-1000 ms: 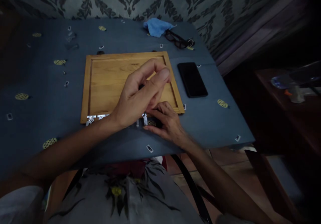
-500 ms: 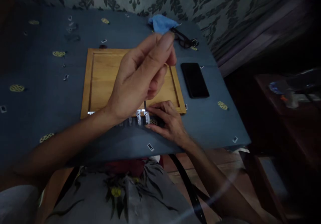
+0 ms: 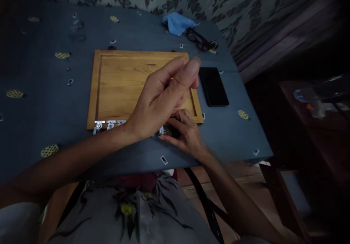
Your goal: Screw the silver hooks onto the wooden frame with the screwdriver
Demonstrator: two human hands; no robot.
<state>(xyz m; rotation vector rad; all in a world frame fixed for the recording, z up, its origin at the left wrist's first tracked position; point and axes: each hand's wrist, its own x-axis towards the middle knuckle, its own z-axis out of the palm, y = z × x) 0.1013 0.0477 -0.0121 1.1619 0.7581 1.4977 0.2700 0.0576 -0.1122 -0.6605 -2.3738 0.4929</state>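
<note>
My left hand is closed in a fist, thumb uppermost, above the front right part of a framed wooden panel. What it grips is hidden now; a thin dark shaft like a screwdriver's showed below it in the earlier frame. My right hand is at the panel's front edge, thumb and fingers closed around a small metal bracket, mostly covered by the hands. More silvery brackets line that edge to the left, partly behind my left forearm.
The panel lies on a table with a blue patterned cloth. A black phone is to its right. Behind are dark glasses and a light blue cloth. Small metal pieces lie on the left.
My left hand has moved right and lower, uncovering more of the panel and the left brackets. The thin shaft under it is now out of sight. My right hand has stayed at the bracket.
</note>
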